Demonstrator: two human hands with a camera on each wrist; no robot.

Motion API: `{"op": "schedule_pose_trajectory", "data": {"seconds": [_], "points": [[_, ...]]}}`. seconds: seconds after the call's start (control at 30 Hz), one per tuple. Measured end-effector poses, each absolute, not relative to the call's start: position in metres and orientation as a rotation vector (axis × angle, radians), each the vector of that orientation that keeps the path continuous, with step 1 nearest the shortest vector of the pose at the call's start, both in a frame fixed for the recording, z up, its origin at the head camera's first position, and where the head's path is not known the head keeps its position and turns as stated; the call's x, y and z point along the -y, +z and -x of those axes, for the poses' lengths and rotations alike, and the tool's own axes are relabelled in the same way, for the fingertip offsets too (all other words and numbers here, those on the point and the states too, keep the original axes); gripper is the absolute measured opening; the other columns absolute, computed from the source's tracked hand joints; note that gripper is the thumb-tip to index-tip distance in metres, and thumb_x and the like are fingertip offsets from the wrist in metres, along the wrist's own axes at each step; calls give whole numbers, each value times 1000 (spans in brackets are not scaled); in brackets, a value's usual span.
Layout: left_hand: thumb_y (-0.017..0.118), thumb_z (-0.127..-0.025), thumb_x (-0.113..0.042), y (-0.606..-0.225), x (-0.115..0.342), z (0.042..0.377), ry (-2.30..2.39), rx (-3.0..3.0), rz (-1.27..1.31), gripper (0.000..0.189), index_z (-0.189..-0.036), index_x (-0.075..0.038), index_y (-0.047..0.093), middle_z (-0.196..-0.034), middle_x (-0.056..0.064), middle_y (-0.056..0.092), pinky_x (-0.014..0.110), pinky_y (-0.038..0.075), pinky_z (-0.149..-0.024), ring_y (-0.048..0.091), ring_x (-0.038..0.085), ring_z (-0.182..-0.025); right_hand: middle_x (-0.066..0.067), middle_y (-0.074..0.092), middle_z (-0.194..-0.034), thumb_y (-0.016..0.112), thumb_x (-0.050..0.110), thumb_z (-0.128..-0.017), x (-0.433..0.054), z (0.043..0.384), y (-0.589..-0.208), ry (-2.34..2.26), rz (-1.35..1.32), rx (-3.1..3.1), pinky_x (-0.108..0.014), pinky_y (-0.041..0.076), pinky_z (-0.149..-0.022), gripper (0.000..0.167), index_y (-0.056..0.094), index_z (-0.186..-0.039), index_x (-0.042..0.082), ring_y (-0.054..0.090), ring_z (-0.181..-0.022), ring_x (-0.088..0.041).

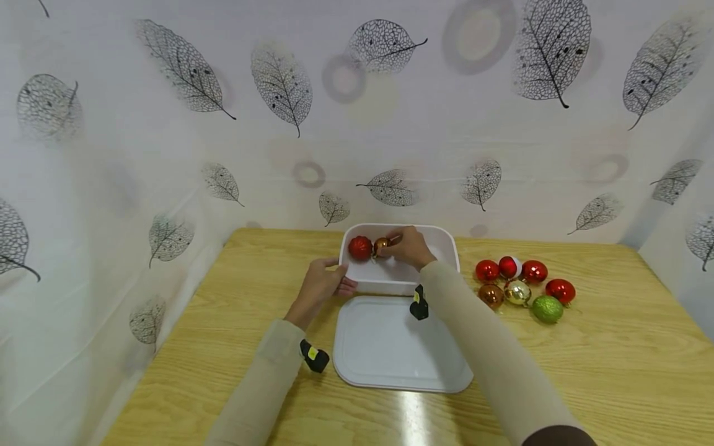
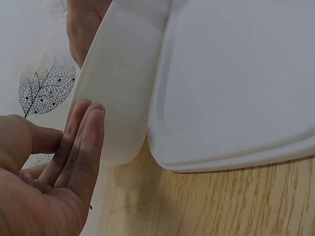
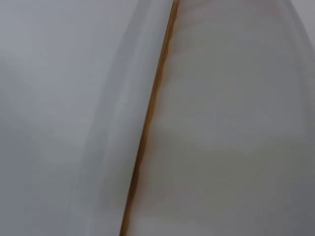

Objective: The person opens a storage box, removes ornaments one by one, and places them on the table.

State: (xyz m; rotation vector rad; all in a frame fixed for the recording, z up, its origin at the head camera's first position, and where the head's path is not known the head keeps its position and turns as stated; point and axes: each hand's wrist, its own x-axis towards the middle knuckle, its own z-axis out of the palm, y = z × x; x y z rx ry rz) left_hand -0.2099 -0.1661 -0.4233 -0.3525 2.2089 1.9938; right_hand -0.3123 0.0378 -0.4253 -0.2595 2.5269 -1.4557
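A white plastic box (image 1: 385, 288) stands near the back of the table. My left hand (image 1: 318, 285) holds its left front corner; in the left wrist view the fingers (image 2: 88, 142) lie along the outer wall, with the thumb across the rim. Inside the box, my right hand (image 1: 413, 249) pinches a shiny copper-brown Christmas bauble (image 1: 381, 244) at the fingertips. Just left of that bauble sits a ridged red bauble (image 1: 359, 248). The right wrist view is filled by the box's outer wall (image 3: 231, 123) and the lid; no hand shows there.
A white lid (image 1: 401, 341) lies flat in front of the box. To the right are several loose baubles: red ones (image 1: 534, 272), a copper one (image 1: 491, 296), a pale gold one (image 1: 517, 292) and a green one (image 1: 547, 309). Leaf-patterned cloth (image 1: 390, 136) hangs behind the table (image 1: 251, 272).
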Motion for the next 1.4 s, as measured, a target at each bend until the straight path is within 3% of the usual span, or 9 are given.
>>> {"op": "schedule_pose_trajectory", "data": {"seconds": [0.37,0.6,0.9,1.27,1.4], "points": [[53,-106,-12,-423,167,210,1970,-2229,334,46,-146,9,44,-82,19,72,32,65,-65,72,20,-66,-22,71,-111,82,12,-85,-51,312,-416,-1404,285,-2582,-37,56,-88,39,71,-119,-5,66,-102,-31],[53,-106,-13,-423,167,210,1969,-2233,342,46,-146,8,45,-83,20,72,33,65,-66,72,21,-66,-24,72,-110,84,12,-84,-59,310,-408,-1449,278,-2575,-31,60,-81,43,69,-120,-6,68,-98,-30],[53,-107,-14,-422,166,210,1953,-2238,360,46,-147,8,45,-83,19,72,33,66,-67,72,21,-67,-26,69,-116,81,12,-87,-73,298,-390,-1531,265,-2493,-52,58,-95,48,63,-127,-8,66,-107,-41],[53,-107,-14,-422,166,208,1945,-2243,336,47,-146,9,44,-84,19,72,33,65,-66,72,20,-67,-22,71,-113,82,17,-87,-100,293,-375,-1506,345,-2541,-54,58,-94,44,68,-123,-4,68,-102,-33],[53,-107,-13,-423,166,209,1960,-2231,335,46,-146,9,44,-84,20,73,34,66,-68,72,20,-67,-20,69,-116,83,20,-87,-111,288,-367,-1471,334,-2576,-50,59,-91,46,67,-124,-1,65,-104,-32]]}}
